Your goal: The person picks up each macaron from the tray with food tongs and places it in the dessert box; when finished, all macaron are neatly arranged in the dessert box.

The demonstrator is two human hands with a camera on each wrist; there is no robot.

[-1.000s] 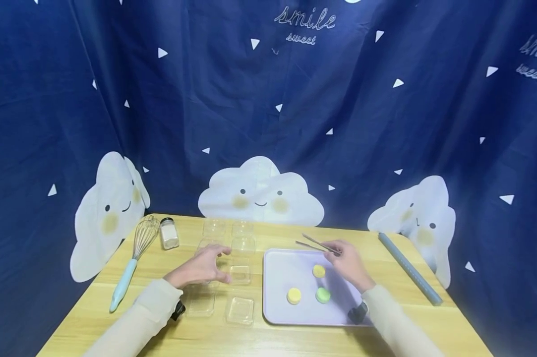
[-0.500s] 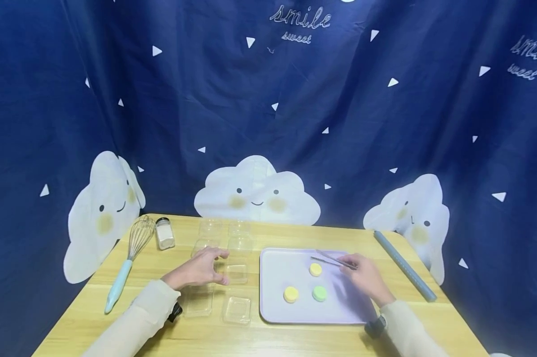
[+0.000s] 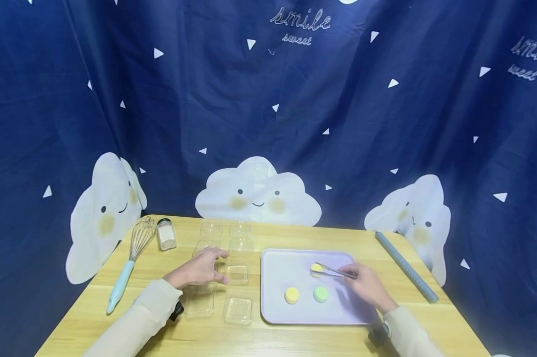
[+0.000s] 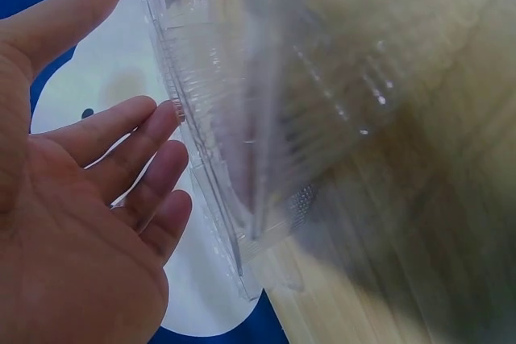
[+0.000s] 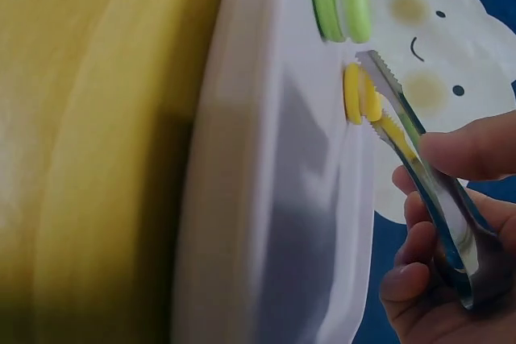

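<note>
"Steel tongs [image 3: 345, 273] are doing the work? What's the rt hand [image 3: 368, 285] up to?"

"Thumb & curled fingers are pinching them. Toothed tips are straddling the yellow macaron [image 5: 353, 96], which is sitting on the tray [image 3: 283, 267] toward its far edge. Can't tell if steel's touching it."

"Best way, then?"

"I'd be squeezing lightly & evenly; those shells are looking brittle, tho that's a guess. Also staying clear of the green macaron [image 3: 320, 294] just in front."

"And the L hand [image 3: 199, 267]?"

"Thumb's standing well apart from the fingers, holding nothing. It's hovering among the clear boxes [image 3: 239, 310]; fingertips are lying right by 1 edge, contact unclear."

"Materials, quick?"

"Boxes are looking like thin, glossy plastic w/ ribbed edges, squarish. Tray's showing smooth lilac, rounded corners, raised rim. Green macaron's showing 2 rounded discs w/ a paler band between. Table [image 3: 286, 342] is showing pale wood grain, approx. straight."
</note>
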